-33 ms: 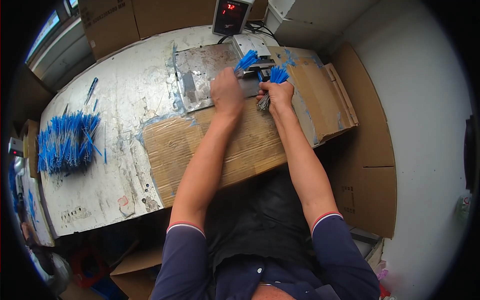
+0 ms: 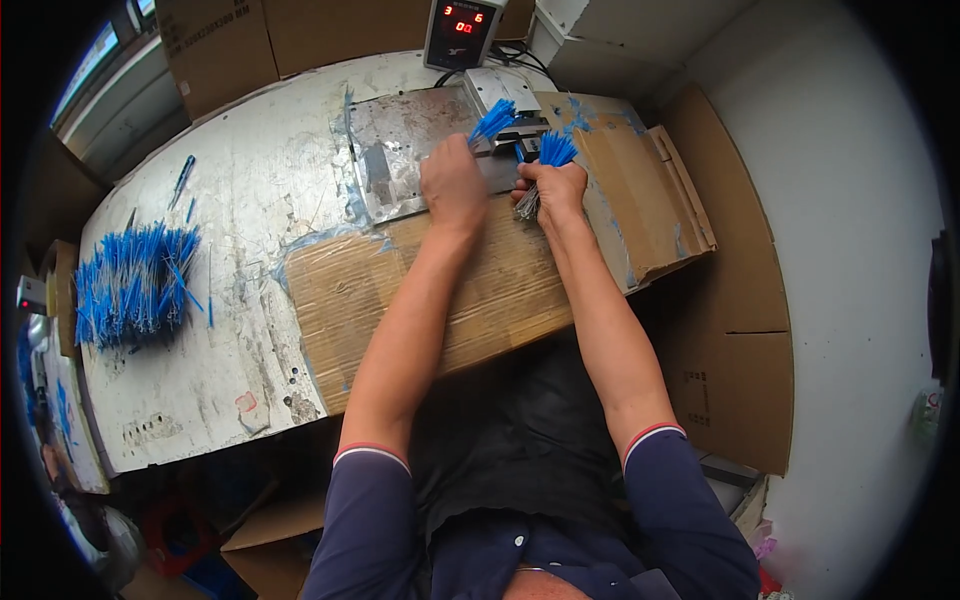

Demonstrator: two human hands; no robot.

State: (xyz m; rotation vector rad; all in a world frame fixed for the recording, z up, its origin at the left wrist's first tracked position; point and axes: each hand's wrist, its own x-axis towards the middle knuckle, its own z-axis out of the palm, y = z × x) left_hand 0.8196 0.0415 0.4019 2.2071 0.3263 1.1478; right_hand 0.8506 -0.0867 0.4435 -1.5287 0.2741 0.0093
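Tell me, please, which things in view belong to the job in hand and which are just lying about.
Apparently in the job:
right-hand bundle of blue-tipped strands, in the right hand
similar bundle at the left hand
matching pile

Probably just lying about:
pen-like item
back-left cardboard

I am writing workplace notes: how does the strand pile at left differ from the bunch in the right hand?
The pile is much larger; the bunch is small. The pile rests on the white table, while the bunch is held in the right hand. The pile has strands straying at its side; the bunch is gathered at the grip. Both show thin blue and greyish strands.
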